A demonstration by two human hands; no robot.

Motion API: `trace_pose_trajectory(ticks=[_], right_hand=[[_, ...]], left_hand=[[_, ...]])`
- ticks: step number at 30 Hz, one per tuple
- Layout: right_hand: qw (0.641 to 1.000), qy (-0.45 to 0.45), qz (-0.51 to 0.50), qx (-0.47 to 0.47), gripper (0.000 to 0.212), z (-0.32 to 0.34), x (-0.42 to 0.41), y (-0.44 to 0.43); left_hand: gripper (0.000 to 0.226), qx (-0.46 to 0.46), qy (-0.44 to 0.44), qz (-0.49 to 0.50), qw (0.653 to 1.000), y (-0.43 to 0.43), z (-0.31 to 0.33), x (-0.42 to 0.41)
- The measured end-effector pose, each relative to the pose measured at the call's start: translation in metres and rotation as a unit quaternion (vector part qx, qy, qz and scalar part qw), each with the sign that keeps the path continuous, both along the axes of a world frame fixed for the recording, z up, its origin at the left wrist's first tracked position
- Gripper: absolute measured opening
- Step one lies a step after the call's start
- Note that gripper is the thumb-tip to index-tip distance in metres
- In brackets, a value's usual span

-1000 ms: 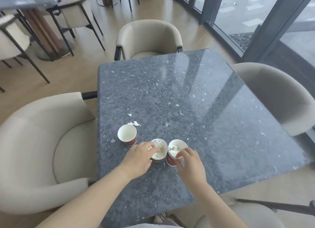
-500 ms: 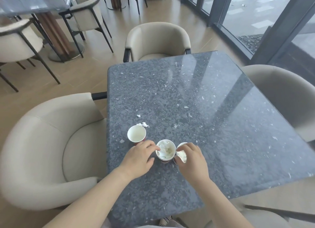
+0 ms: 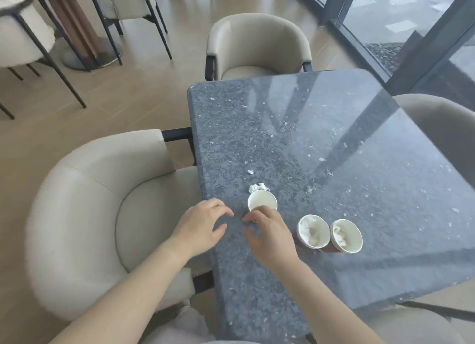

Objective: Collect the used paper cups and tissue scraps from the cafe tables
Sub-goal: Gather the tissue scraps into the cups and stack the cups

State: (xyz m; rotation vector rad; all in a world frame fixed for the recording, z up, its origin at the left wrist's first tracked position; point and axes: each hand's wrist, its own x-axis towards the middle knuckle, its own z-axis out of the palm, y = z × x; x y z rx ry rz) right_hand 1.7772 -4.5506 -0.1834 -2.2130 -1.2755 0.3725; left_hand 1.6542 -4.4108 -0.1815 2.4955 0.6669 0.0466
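Both hands, open and empty, have left the two stuffed cups (image 3: 330, 234) for the empty cup (image 3: 262, 201).

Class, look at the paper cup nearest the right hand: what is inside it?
The paper cup shows only a bare white inner wall; no tissue visible. The right hand covers its near rim and part of the inside.

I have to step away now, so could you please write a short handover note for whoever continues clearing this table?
Left hand: open, empty, hovering over the table's left edge.
Right hand: open, fingers at the near rim of the empty cup; no grip visible yet.
Two stuffed cups stand side by side to the right, tissue inside.
Done: some tissue is in those two cups.
Left: the tissue scraps just beyond the empty cup, a smaller scrap farther back, then gather all three cups.
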Motion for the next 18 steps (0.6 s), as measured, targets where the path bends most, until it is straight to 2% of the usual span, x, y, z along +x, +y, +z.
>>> trace_pose_trajectory(ticks=[6,10,18], right_hand=[[0.999,0.036,0.024,-0.025,0.012,-0.027,-0.066,0.075],[0.999,0.043,-0.004,-0.028,0.01,-0.038,-0.087,0.108],[0.992,0.022,-0.113,-0.043,0.014,-0.044,-0.06,0.113]], left_hand=[[0.022,-0.011,0.025,0.043,0.999,0.074,-0.018,-0.069],[0.024,-0.013,0.04,0.021,0.999,0.111,-0.027,-0.093],[0.026,-0.005,0.023,-0.082,0.996,0.143,-0.036,-0.043]])
